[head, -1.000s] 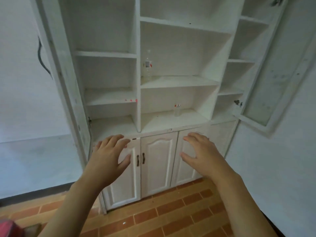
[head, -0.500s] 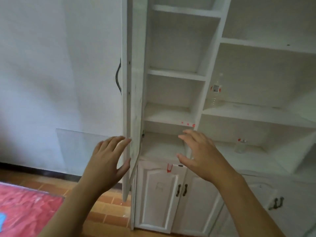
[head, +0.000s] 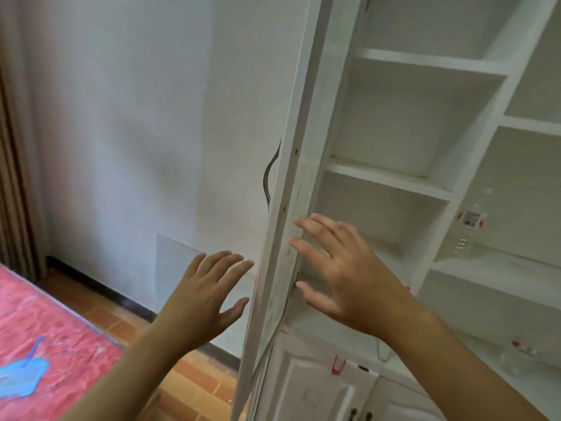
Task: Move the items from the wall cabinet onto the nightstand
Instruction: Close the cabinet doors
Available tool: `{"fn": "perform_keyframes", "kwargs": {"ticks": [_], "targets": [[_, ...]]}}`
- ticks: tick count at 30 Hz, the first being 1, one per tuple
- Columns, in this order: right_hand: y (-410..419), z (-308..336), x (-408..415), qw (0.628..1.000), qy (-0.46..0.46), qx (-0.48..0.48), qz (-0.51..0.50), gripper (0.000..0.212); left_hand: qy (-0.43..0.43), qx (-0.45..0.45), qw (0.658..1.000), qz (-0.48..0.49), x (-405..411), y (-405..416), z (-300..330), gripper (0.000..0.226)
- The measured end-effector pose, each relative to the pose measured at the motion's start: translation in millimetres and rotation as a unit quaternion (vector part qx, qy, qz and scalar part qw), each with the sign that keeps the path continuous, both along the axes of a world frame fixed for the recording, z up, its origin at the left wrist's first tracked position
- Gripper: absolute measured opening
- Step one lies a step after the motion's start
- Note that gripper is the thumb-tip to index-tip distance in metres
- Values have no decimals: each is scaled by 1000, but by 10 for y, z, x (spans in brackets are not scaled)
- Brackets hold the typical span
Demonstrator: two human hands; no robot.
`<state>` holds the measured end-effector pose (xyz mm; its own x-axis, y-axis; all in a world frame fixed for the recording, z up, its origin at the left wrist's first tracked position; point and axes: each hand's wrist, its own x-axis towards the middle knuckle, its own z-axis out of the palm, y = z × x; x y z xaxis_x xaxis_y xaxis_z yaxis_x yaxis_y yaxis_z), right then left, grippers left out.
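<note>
Clear plastic bottle with red label [head: 469, 227] upright on white wall cabinet [head: 394, 177] shelf, small clear cup [head: 520, 358] one shelf lower. My left hand [head: 206, 294] and right hand [head: 343, 268] empty, fingers spread. Nothing moved, nightstand unseen.

left hand [head: 206, 296] spread | right hand [head: 349, 275] spread | bottle [head: 469, 226] on shelf

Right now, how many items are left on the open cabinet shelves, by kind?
Plastic bottle: 1
Small clear cup: 1
Total: 2
Both hands hold nothing.
</note>
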<state>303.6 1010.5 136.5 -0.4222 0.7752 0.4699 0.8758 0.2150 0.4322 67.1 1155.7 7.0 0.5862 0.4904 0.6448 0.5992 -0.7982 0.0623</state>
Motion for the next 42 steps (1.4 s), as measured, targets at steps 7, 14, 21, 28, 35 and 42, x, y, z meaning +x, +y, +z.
{"fn": "perform_keyframes", "kwargs": {"ticks": [7,14,21,28,35,42], "targets": [[394,236,-351,996,-62,71,-10,66,10,49,995,-81,7,490,107,64],[574,249,-456,987,-100,111,-60,44,15,89,982,-168,97,771,215,62],[401,265,-350,981,-110,132,-89,37,-1,86,968,-237,369,838,190,63],[71,230,4,978,-112,139,-106,39,-6,70,959,-276,806,723,171,62],[-275,162,584,974,-102,149,-136,39,-3,68,953,-297,1379,473,197,61],[-528,153,1319,966,-134,155,-160,47,5,63,955,-291,2059,241,241,57]]}}
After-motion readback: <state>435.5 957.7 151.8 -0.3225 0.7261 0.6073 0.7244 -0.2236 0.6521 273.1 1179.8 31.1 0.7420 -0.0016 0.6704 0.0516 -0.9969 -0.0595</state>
